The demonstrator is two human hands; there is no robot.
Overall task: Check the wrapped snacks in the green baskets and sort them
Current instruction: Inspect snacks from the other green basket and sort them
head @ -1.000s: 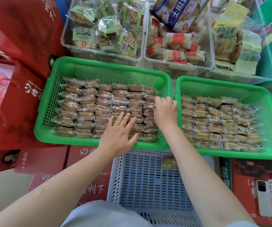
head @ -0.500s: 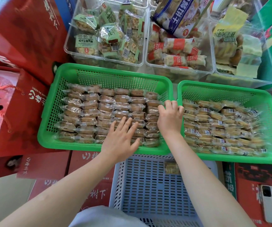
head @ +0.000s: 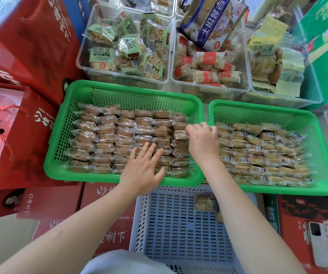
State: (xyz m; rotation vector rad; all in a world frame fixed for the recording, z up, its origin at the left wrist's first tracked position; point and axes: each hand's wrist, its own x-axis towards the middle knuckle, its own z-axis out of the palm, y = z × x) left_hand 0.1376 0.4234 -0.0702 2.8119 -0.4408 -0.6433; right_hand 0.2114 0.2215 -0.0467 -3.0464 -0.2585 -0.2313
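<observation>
While your left hand [head: 142, 171] lies flat, fingers straight, on wrapped snacks [head: 123, 139] in the left green basket [head: 76, 107], your right hand [head: 203, 143] sits at that basket's right edge w/ fingers curled, pinching one snack [head: 180, 134]. Right green basket [head: 321, 139] adjacent, also full. One snack pkt [head: 204, 203] lies in the blue crate [head: 175, 230] below.

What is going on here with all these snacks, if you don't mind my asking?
A person is going through wrapped snacks packed in rows in the left green basket. The left hand rests flat, fingers spread, on the near rows, while the right hand pinches one packet at the basket's right edge. The right green basket is also full. A blue crate in front holds a packet or two.
</observation>
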